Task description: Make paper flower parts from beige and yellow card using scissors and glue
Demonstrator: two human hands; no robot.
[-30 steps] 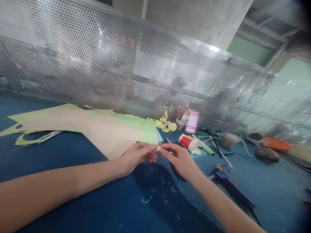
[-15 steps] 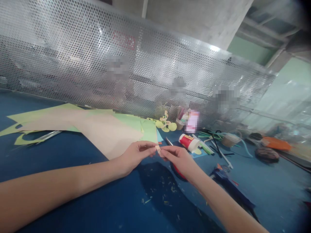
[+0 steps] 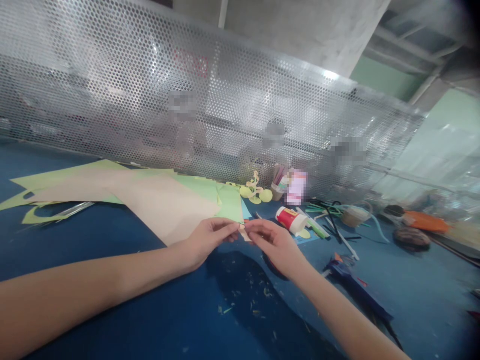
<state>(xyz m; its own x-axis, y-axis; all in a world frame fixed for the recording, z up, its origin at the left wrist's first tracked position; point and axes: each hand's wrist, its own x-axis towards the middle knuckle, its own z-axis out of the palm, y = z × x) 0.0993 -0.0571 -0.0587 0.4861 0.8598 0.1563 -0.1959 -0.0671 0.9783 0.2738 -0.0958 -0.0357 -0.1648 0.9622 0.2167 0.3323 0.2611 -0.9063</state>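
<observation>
A small pale-peach piece of paper (image 3: 244,233) is pinched between my two hands, just above the blue table (image 3: 150,310). My left hand (image 3: 212,240) holds its left end between thumb and fingertips. From the other side, my right hand (image 3: 273,242) grips it with thumb and forefinger; the rest of that hand's fingers curl behind and are partly hidden. Beyond the left hand lies a large pale sheet of paper (image 3: 161,210). A bottle with a red label (image 3: 291,221) lies on its side past the right hand.
A yellow paper figure (image 3: 256,190) stands near the perforated metal screen (image 3: 150,100), beside a cup of sticks (image 3: 279,182). Green sheets (image 3: 195,187) and scissors (image 3: 77,210) lie left. At right are a blue glue gun (image 3: 356,287), several strips and an orange packet (image 3: 427,221).
My right fingers have shifted slightly up and left along the paper piece, whose lower part now hangs below the fingertips. My left hand has hardly moved.
</observation>
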